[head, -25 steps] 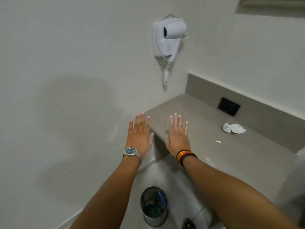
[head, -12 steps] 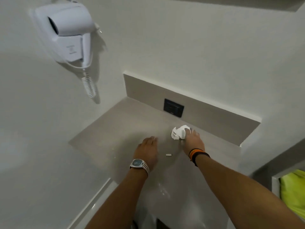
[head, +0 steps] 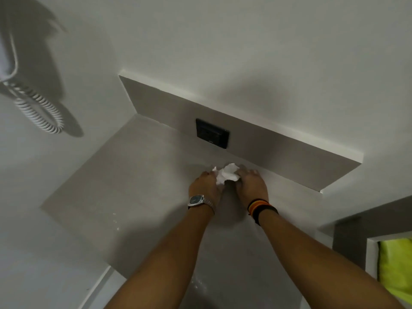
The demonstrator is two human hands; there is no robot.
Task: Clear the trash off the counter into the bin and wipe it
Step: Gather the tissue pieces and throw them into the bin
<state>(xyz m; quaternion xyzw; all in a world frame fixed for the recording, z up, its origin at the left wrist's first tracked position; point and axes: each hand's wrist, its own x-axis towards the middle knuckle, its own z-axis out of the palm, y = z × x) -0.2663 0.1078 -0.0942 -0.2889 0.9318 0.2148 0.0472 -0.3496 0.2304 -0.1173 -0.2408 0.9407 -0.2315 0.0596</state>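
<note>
A crumpled white tissue (head: 226, 176) lies on the grey counter (head: 133, 175), close to the backsplash. My left hand (head: 204, 187), with a metal watch on the wrist, and my right hand (head: 253, 184), with striped wristbands, press in on it from either side. Fingers of both hands curl around the tissue. The small white scrap seen earlier and the bin are out of sight.
A black wall socket (head: 211, 133) sits in the backsplash just above the hands. A wall-mounted hair dryer with a coiled cord (head: 40, 112) hangs at the far left. Water drops (head: 116, 221) dot the counter's front left. A yellow-green cloth (head: 395, 268) shows at the lower right.
The view has swung right and closer to the counter. My right hand reached the tissue first, then my left hand moved right to join it. The small scrap and the bin are no longer visible.
</note>
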